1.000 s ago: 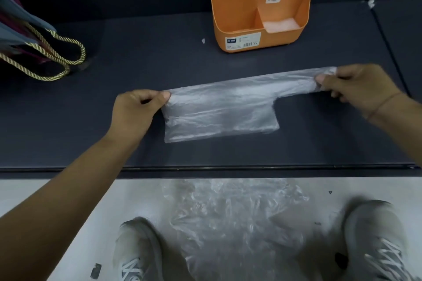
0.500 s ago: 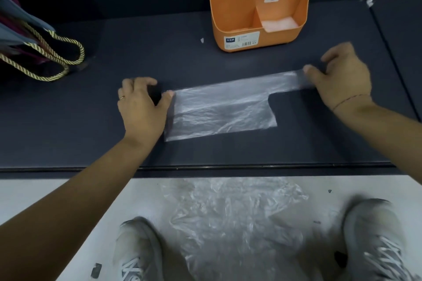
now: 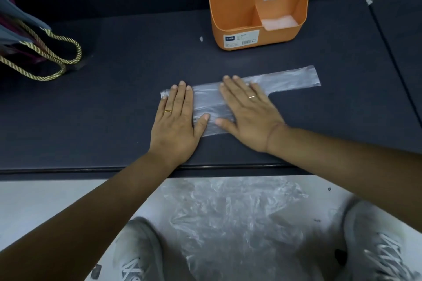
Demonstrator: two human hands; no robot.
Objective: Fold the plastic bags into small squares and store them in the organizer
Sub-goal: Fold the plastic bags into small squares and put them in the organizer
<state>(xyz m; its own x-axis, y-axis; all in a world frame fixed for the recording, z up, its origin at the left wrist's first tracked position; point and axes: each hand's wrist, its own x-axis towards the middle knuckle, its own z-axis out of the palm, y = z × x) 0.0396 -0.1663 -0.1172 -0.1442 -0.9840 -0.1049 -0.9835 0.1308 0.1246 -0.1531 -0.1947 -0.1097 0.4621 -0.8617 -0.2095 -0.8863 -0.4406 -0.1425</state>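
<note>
A clear plastic bag (image 3: 285, 78), folded into a long strip with its handle end reaching right, lies flat on the dark table (image 3: 114, 109). My left hand (image 3: 177, 121) presses flat on the bag's left end, fingers straight. My right hand (image 3: 249, 116) presses flat on the bag's middle, fingers spread. The two thumbs nearly meet over the plastic. An orange organizer (image 3: 237, 16) stands at the back of the table; folded clear bags sit in its three rear compartments and in its front right one.
A bag with gold rope handles (image 3: 45, 57) lies at the table's left. A heap of loose clear plastic bags (image 3: 228, 212) lies on the pale floor between my two grey shoes, below the table's front edge (image 3: 91, 170).
Both hands let go of the bag's ends and moved inward. They now lie flat on the bag, which rests on the table.
</note>
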